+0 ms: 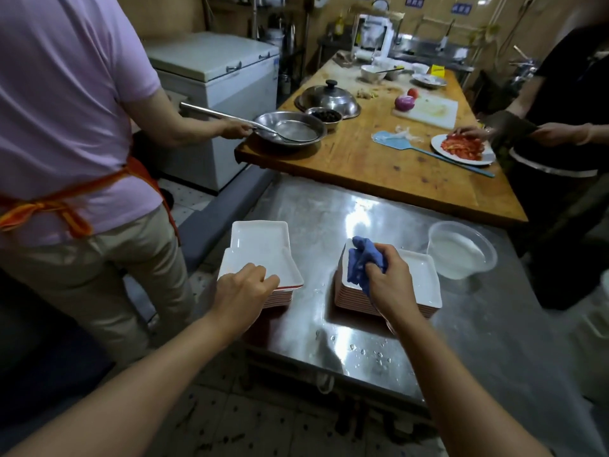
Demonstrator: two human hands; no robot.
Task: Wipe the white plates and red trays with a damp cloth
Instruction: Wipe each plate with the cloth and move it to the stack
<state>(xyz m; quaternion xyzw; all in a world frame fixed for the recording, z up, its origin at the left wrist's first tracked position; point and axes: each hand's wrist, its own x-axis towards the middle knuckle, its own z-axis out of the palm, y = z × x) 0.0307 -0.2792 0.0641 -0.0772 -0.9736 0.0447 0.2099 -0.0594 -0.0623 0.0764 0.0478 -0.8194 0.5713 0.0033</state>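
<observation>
Meanwhile, kitchen: two people work alongside the camera wearer.
Wooden table (362,163): beyond the steel one, carrying a steel pan (290,130), a domed lid (328,100), a cutting board (428,112) and a blue spatula (425,151).
Steel table (329,324): wet and shiny, holding two plate stacks and a tub.
Person in pink (66,127): stands at left, back turned, orange apron ties at the waist, one hand at the pan.
Person in black (560,110): at right, hands by a plate of red slices (463,148).
Left stack (260,258): white plates with red edges, top plate skewed over the one beneath.
Right stack (418,285): same plates, just beside the tub.
Tub (461,250): clear plastic, cloudy water inside.
Left hand (242,291): fingers curled over the near edge of the left stack's top plate.
Right hand (390,278): clamped around the cloth on the right stack.
Cloth (361,260): blue, bunched, touching the top plate.
</observation>
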